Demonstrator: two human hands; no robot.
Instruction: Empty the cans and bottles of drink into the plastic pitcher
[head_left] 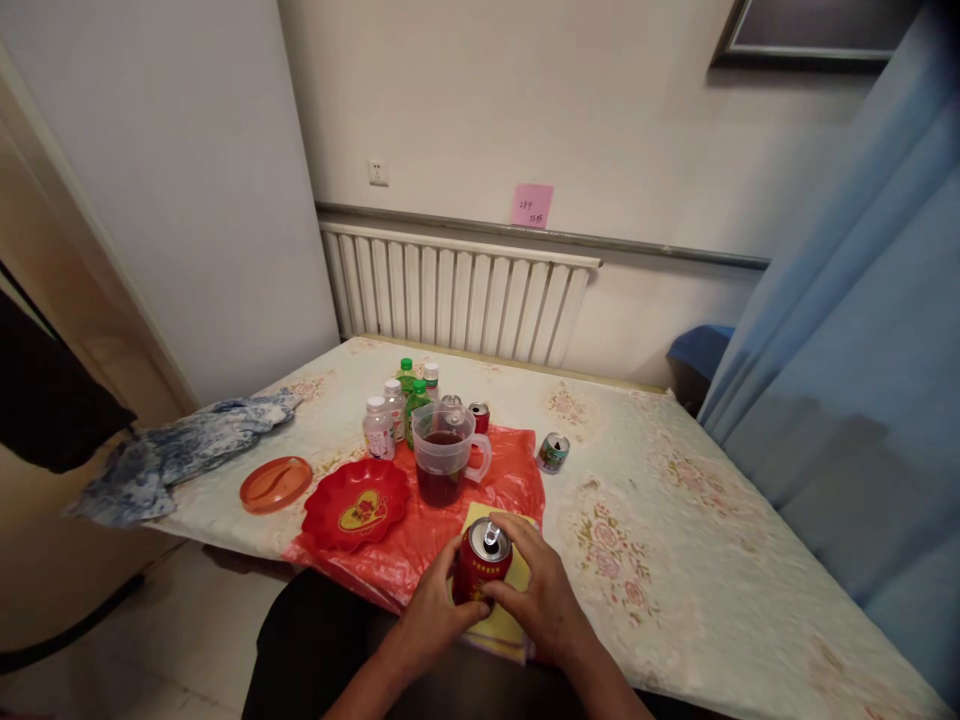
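Here, seen from above, two bare hands hold a red drink can [480, 578] at the near edge of a desk [720, 580] covered in pale floral cloth. The left hand [435, 600] and the right hand [546, 590] are curved around the can from either side, fingers wrapping it and thumbs on the side facing the wearer. The can is roughly upright, its long axis close to vertical, with the silver top facing up; the pull tab stands raised and a dark opening shows beside it. The can is over a yellow cloth [504, 628], but whether it rests there cannot be told.

The yellow cloth reaches the desk's near edge, with the wearer's dark-clad legs just below. Under part of it spreads a red plastic sheet [517, 470]. Beyond the can stands a clear jug [429, 465] of dark liquid, handle to the right; a scalloped red plate [319, 510] lies left of it, with small bottles [379, 437] behind. A small green can [553, 456] stands to the right, past the sheet's edge. From there, floral cloth stretches broadly to the right, towards a blue curtain [862, 350]
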